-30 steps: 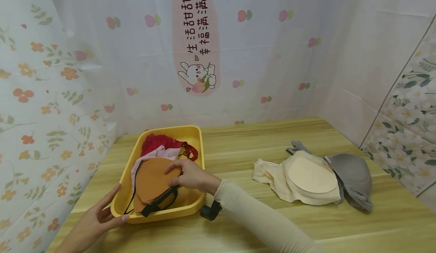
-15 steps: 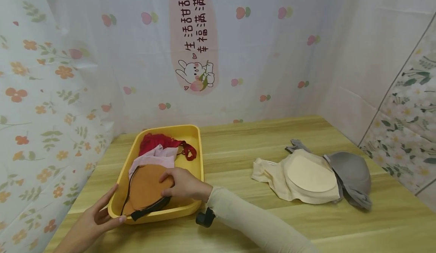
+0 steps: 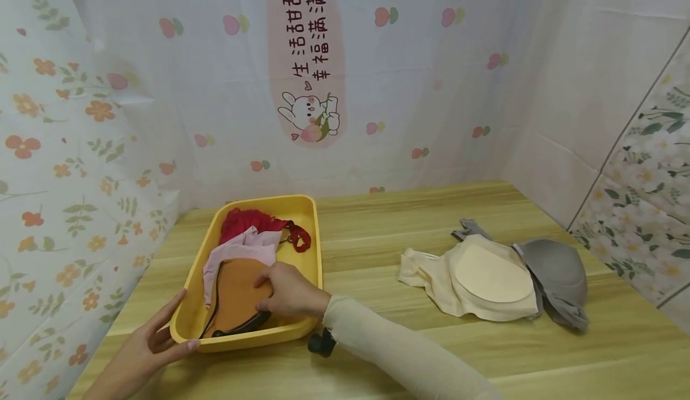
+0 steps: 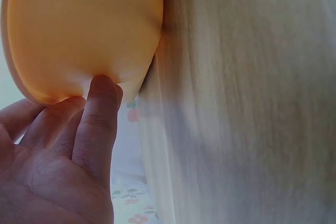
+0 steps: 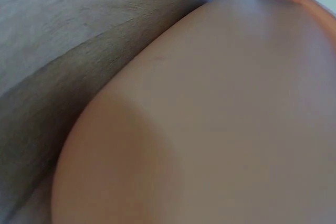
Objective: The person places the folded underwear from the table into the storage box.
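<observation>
A brown bra (image 3: pixel 240 290) with black edging lies at the near end of a yellow plastic tray (image 3: pixel 319 256). At the bra's right edge my right hand (image 3: pixel 291 292) grips it with curled fingers; its other fingertips are hidden. My left hand (image 3: pixel 150 341) holds the tray's near left corner, fingers on the side wall and thumb by the front. In the left wrist view, the fingers of that left hand (image 4: pixel 68 145) press against the tray wall (image 4: pixel 89 24). The right wrist view is mostly the outer tray wall (image 5: pixel 210 108).
Behind the brown bra, the tray also holds a pale pink garment (image 3: pixel 245 250) and a red lacy garment (image 3: pixel 253 223) with a strap. To the right on the wooden table (image 3: pixel 366 238) lie a cream bra (image 3: pixel 487 274) and a grey bra (image 3: pixel 557 274), partly overlapping.
The brown bra has shifted lower and flatter in the tray's near end, my right hand moving slightly left with it. Its black band has folded in. My left hand keeps its hold.
</observation>
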`<state>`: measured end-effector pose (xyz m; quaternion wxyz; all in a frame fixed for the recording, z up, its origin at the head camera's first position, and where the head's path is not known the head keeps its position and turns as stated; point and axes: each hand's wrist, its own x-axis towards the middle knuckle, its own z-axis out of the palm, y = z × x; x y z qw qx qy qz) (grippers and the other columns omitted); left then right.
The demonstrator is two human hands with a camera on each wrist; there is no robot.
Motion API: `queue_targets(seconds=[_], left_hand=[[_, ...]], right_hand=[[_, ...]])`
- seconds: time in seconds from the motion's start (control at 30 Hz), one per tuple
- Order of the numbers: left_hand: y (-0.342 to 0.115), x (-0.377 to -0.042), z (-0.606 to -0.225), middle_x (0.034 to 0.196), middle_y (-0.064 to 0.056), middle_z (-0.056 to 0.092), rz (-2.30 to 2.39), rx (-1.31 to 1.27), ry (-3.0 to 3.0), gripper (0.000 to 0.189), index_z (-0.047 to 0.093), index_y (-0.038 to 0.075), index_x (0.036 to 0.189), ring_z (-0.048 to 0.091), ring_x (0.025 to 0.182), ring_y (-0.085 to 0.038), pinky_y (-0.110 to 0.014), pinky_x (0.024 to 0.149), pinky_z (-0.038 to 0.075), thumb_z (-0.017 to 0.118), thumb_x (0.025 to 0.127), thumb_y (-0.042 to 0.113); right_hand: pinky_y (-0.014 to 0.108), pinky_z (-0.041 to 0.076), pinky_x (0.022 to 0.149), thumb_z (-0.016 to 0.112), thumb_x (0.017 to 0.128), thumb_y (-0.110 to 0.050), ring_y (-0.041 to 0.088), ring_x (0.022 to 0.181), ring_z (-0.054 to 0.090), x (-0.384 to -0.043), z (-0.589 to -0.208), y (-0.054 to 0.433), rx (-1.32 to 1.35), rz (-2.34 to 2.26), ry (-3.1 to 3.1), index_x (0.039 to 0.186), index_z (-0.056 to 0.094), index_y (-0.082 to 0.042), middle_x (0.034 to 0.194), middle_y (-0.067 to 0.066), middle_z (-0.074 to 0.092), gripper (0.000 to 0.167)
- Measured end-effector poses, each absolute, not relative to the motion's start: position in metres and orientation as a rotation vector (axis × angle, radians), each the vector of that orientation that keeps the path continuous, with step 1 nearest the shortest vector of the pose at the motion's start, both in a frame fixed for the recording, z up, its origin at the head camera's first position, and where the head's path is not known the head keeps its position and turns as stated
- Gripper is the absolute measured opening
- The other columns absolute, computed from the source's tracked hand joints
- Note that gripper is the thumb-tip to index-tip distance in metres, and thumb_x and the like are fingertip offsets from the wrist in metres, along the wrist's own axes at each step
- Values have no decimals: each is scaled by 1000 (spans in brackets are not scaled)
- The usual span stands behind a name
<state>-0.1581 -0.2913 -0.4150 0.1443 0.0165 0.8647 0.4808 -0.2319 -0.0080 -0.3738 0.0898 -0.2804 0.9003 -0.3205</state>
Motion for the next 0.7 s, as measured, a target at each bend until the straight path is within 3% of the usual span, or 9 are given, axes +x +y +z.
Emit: queue_targets(seconds=[0.33, 0.57, 0.7], left_hand=[[-293, -159, -415, 167, -28, 3, 1390, 28, 2458, 97, -6, 35, 162, 49, 113, 17, -26, 93, 56, 66, 98, 26], [-291, -160, -415, 167, -29, 5, 1402, 60, 2492, 95, -2, 32, 163, 42, 106, 27, -15, 87, 52, 67, 97, 24], [-292, -159, -415, 167, -29, 6, 1387, 44, 2489, 96, -4, 33, 162, 42, 106, 26, -17, 88, 54, 67, 97, 26]], right_hand=[[15, 47, 89, 80, 86, -19, 5, 98, 55, -231, -369, -13, -928, -832, 2659, 120, 73, -10, 116, 0, 71, 36], [14, 47, 90, 79, 87, -20, 4, 103, 58, -232, -371, -13, -958, -796, 2640, 122, 73, -12, 121, -3, 73, 37], [14, 47, 95, 77, 88, -19, 5, 112, 61, -233, -373, -13, -964, -772, 2638, 122, 74, -13, 121, -4, 74, 34]])
